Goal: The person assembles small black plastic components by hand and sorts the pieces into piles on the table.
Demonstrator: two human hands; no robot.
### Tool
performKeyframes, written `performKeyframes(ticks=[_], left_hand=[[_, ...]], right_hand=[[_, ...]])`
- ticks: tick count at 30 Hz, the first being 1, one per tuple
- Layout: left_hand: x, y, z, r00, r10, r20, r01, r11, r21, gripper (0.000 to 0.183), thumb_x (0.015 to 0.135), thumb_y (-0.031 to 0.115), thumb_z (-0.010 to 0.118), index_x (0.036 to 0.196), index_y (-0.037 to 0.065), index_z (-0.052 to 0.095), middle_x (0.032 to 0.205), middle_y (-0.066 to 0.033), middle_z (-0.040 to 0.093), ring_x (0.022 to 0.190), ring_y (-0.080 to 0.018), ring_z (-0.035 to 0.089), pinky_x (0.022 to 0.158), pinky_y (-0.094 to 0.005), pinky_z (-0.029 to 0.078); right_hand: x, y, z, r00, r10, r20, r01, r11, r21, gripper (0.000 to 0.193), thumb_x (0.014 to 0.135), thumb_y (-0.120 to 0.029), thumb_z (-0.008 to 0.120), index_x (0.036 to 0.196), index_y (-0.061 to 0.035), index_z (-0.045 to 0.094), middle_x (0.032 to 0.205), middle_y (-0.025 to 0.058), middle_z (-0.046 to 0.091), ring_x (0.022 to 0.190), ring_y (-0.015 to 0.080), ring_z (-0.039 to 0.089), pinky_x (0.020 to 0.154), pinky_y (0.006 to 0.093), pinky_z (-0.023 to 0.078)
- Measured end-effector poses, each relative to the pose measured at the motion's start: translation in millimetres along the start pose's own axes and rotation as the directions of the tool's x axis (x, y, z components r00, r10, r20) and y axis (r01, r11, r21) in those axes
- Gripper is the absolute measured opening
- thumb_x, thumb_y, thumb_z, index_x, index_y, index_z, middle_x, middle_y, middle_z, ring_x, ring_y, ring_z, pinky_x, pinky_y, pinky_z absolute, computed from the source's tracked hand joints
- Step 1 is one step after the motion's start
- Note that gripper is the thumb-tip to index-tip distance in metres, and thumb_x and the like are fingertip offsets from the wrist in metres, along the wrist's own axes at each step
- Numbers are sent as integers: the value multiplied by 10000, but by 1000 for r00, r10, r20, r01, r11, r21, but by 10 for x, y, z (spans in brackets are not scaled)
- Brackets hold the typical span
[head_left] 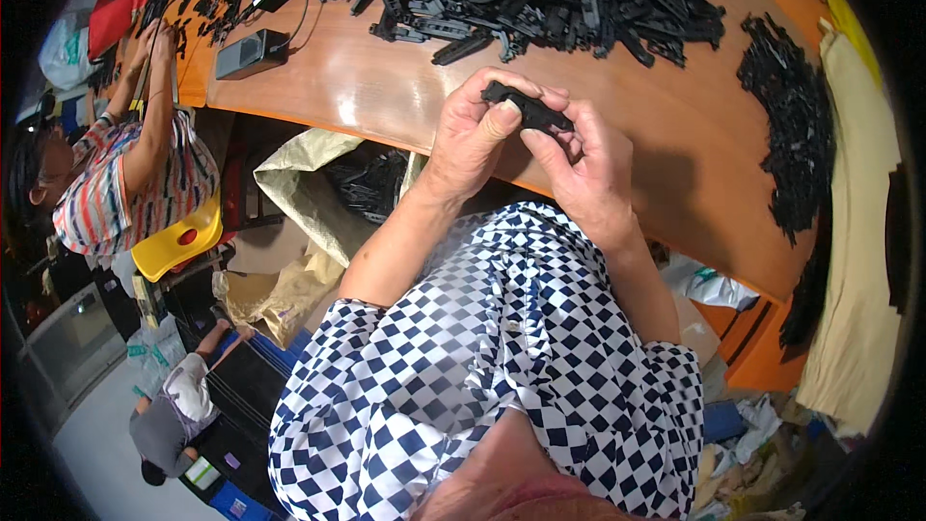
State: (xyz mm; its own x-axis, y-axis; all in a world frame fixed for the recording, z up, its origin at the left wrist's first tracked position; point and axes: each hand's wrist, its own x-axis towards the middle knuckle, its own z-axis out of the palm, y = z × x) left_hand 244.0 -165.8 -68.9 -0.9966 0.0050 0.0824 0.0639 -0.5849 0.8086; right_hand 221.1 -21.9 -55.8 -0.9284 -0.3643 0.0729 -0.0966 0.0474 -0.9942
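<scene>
Above the near edge of the wooden table, a small black plastic part (529, 108) is held level between my two hands. My left hand (473, 130) pinches its left end, with the thumb pressed on the near side. Its right end sits between the thumb and fingers of my right hand (590, 156). The fingertips hide portions of both ends. Beyond my hands, a big heap of similar black plastic parts (540, 0) covers the far side of the table (376, 87).
A strip of black parts (786, 125) lines the table's right side. A dark box-shaped device (253, 54) with a cable stands at the left. Below the edge, a woven sack (299, 183) holds black pieces. A co-worker in a striped shirt (135, 178) sits at left by a yellow stool (178, 243).
</scene>
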Motion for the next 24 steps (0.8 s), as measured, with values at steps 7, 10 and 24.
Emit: performKeyframes(ticks=[7, 10, 24], left_hand=[[50, -148, 65, 990, -140, 6, 140, 990, -13, 355, 914, 247, 592, 1163, 8, 507, 1114, -187, 614, 1055, -253, 585, 935, -364, 465], [68, -217, 221, 982, -189, -3, 188, 980, -70, 434, 928, 283, 564, 1242, 10, 441, 1178, -210, 577, 1100, -271, 562, 943, -374, 461], [105, -140, 121, 880, -466, -96, 472, 880, 58, 86, 930, 95, 502, 977, 30, 533, 906, -95, 621, 800, -169, 597, 736, -277, 485]], right_hand=[[-68, 143, -138, 961, -250, -116, 205, 929, -309, 190, 807, -123, 700, 928, -11, 605, 806, 137, 661, 673, 264, 657, 566, 338, 507], [-140, 186, -190, 982, -134, -132, 112, 980, -165, 167, 832, -120, 676, 957, -32, 608, 806, 120, 661, 703, 238, 663, 583, 325, 502], [464, 783, -2181, 930, -350, -110, 21, 350, -937, 188, 857, -101, 584, 1044, -81, 580, 899, 120, 536, 819, 288, 576, 686, 371, 499]])
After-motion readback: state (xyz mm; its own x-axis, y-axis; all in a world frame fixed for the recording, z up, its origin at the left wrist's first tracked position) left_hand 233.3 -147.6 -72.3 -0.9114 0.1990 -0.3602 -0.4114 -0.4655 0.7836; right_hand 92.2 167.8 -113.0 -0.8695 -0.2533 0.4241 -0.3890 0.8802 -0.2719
